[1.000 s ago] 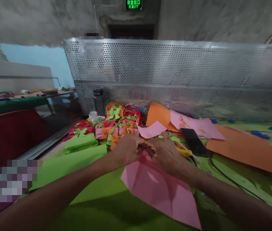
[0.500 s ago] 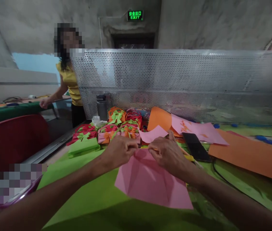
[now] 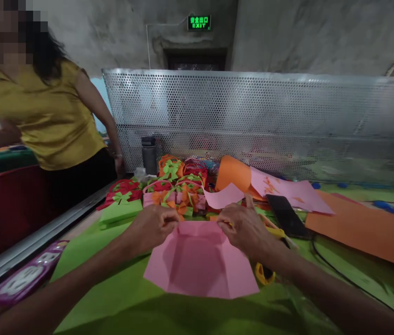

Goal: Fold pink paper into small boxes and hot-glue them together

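A creased pink paper sheet (image 3: 200, 260) lies spread in front of me on green paper (image 3: 113, 288). My left hand (image 3: 151, 225) pinches its far left corner with closed fingers. My right hand (image 3: 243, 225) pinches the far right corner the same way. The sheet's far edge is stretched between the two hands and its side flaps stand up a little. Yellow-handled scissors (image 3: 264, 274) lie under my right wrist.
Behind the hands sits a cluster of small paper gift boxes (image 3: 172, 186) with bows. A black phone (image 3: 285, 209), orange sheets (image 3: 360, 225) and pink sheets (image 3: 287, 188) lie right. A perforated metal screen (image 3: 270, 121) closes the back. A person in a yellow top (image 3: 46, 116) stands left.
My hands have drawn apart, opening the pink sheet out wider toward me. The person in yellow has walked from the far left background up close beside the table.
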Motion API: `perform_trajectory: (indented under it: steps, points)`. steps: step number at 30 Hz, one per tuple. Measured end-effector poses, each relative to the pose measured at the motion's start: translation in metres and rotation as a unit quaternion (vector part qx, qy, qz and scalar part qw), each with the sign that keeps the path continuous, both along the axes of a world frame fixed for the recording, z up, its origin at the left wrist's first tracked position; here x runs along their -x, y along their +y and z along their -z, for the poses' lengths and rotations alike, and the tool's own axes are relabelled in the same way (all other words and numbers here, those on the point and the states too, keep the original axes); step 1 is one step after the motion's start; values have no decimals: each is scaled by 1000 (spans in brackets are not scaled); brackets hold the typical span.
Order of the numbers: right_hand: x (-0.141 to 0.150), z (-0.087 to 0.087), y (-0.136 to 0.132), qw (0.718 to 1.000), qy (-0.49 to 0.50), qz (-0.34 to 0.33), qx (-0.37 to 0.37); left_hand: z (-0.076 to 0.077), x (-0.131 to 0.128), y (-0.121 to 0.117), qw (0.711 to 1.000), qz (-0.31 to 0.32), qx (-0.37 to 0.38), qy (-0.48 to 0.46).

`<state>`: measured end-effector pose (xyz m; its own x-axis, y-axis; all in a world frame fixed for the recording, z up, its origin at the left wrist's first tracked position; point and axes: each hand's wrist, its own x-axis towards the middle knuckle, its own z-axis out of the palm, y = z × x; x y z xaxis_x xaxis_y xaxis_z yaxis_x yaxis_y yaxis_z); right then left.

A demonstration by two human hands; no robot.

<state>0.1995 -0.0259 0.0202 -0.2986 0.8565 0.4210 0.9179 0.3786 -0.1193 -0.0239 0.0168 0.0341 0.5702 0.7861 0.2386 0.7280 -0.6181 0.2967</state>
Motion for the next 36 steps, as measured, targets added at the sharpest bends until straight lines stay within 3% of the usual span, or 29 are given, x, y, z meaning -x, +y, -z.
perform_trajectory:
  steps: [3, 6, 11, 16, 27, 32, 36]
  points:
    - [4, 2, -3, 1000, -20, -2, 0, -2, -12, -5, 997, 3, -54, 63]
    - [8, 3, -8, 1000, -23, -15, -5, -3, -34, -10, 986, 46, -110, 118]
    - [9, 3, -11, 999, -3, -37, -9, 6, -60, -8, 980, 91, -123, 131]
    - [9, 3, -8, 1000, 6, -31, -3, 13, -59, -2, 983, 80, -119, 116]
    - [10, 7, -8, 999, -50, 2, -16, 8, -58, -5, 981, 77, -140, 107]
    - [15, 12, -12, 993, -103, 6, -52, 20, -61, -5, 980, 94, -158, 71]
    - [16, 8, -14, 996, -74, 14, -45, 30, -60, 1, 978, 123, -166, 33]
